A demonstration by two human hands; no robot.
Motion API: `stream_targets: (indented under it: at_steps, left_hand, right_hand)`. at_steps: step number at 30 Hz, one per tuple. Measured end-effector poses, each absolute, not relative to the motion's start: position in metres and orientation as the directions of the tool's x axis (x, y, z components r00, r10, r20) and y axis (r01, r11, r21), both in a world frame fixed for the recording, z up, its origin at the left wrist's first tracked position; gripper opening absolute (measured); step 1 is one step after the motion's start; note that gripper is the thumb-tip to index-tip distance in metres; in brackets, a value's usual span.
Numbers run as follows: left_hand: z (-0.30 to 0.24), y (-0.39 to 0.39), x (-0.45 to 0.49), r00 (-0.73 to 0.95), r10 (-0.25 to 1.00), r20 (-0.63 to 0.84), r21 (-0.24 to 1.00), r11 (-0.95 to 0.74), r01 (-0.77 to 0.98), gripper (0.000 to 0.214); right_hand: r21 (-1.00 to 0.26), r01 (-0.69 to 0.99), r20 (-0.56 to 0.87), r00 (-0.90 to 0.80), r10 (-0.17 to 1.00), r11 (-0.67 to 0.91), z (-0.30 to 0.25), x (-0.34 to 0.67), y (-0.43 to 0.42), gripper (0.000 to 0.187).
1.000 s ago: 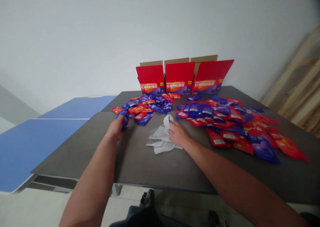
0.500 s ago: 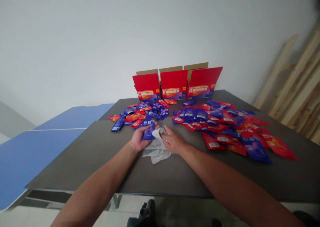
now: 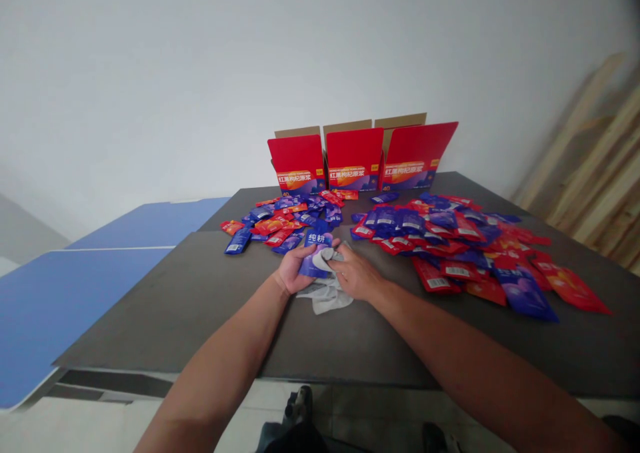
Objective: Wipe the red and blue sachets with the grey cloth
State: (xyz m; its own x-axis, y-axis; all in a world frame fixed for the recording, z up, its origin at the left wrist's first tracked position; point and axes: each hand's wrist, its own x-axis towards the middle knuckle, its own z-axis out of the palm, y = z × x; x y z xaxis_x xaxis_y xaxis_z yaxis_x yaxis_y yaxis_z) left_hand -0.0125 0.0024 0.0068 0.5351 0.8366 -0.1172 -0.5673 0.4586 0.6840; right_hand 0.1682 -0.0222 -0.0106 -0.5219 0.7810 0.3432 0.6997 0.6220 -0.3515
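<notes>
Left grip (image 3: 299, 271) closed on a blue-purple sachet (image 3: 319, 253), held upright, top edge above the fingers, white lettering facing the camera. Right grip (image 3: 356, 273) closed too, fingers pinching a bunched grey cloth (image 3: 325, 296) against the sachet's lower edge. Cloth hangs down between the hands onto the tabletop (image 3: 170, 320). Hands nearly touching, sachet and cloth between them.

Around: left pile of mixed red and blue sachets (image 3: 287, 223) sits just past the left grip, its near edge almost at the held sachet. Bigger right pile of sachets (image 3: 430, 236) lies just beside the right grip, loose ones spread toward the right edge. Narrow strip of tabletop between the piles, behind the hands. Three open red cartons (image 3: 355, 160) stand at the far edge, flaps up, both piles in front of them. Blue tables (image 3: 95, 286) adjoin on the left. Wooden planks (image 3: 590, 173) lean against the wall (image 3: 200, 73) on the right.
</notes>
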Motion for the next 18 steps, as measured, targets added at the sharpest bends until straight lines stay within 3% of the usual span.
stream_targets:
  at_steps: [5,11,18]
  left_hand:
    - [0.001,0.004,-0.013,0.576,0.808,-0.126,0.715,0.476,-0.511,0.038]
    - [-0.003,0.003,-0.018,0.652,0.742,-0.156,0.751,0.518,-0.409,0.056]
    - [-0.005,0.005,-0.020,0.722,0.676,-0.149,0.757,0.547,-0.356,0.071]
  right_hand:
    - [-0.334,0.795,0.356,-0.391,0.848,0.507,-0.011,0.172,-0.019,0.052]
    - [-0.298,0.848,0.353,-0.328,0.876,0.437,-0.012,0.175,-0.018,0.052]
    - [-0.375,0.851,0.398,-0.212,0.893,0.369,-0.017,0.178,-0.011,0.055]
